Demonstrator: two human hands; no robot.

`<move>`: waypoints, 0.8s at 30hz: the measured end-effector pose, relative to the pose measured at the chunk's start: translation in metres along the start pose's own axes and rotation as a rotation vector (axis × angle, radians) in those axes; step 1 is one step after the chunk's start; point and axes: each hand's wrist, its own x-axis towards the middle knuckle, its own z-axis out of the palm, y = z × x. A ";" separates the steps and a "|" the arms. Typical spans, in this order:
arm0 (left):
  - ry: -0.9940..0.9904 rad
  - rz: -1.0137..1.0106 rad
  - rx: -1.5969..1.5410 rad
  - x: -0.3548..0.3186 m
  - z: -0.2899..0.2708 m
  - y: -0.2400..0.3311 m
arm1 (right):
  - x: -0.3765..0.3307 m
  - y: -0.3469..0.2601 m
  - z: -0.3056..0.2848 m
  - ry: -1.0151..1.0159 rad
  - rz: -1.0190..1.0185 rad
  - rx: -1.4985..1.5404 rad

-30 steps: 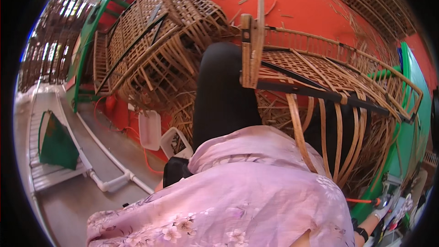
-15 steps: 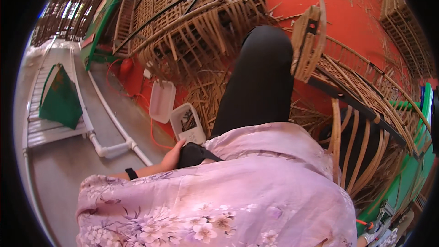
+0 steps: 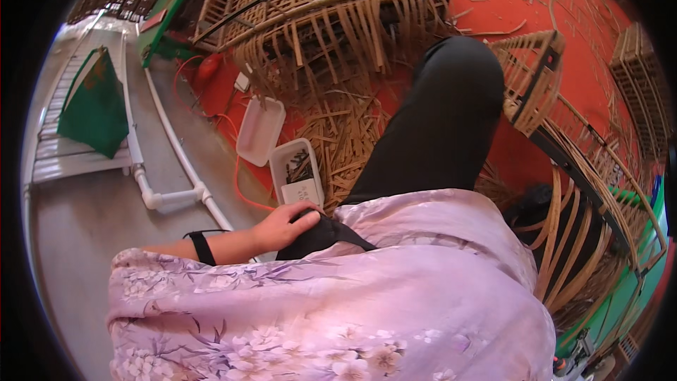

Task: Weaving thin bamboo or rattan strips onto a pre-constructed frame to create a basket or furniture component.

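My left hand lies over my left knee in black trousers, thumb apart from the fingers. It holds nothing that I can see. A black band is on that wrist. My right hand is out of the picture. Beyond my right leg a woven cane piece with a dark strip stands tilted beside the knee. It meets a partly woven cane frame with a dark bar and long, loose, bent strips hanging down at my right side.
A large woven basket with loose strip ends lies ahead, above scattered cane offcuts. Two white tubs sit near my left hand, one holding small dark pieces. White pipes and a green bag are at left. Another basket stands far right.
The view has shifted, so most things sit farther right. More of my left hand and forearm shows, still on the knee. The woven piece beside my right knee appears turned, showing more slats.
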 end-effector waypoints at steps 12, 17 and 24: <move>-0.492 -0.713 -0.557 0.018 -0.017 -0.026 | 0.012 -0.003 0.004 -0.054 0.019 -0.013; -0.616 -0.661 -0.280 0.021 -0.010 -0.031 | 0.016 -0.010 -0.014 -0.064 0.025 0.007; -0.616 -0.061 -0.053 0.029 -0.003 -0.100 | 0.049 -0.016 -0.038 -0.154 0.049 0.039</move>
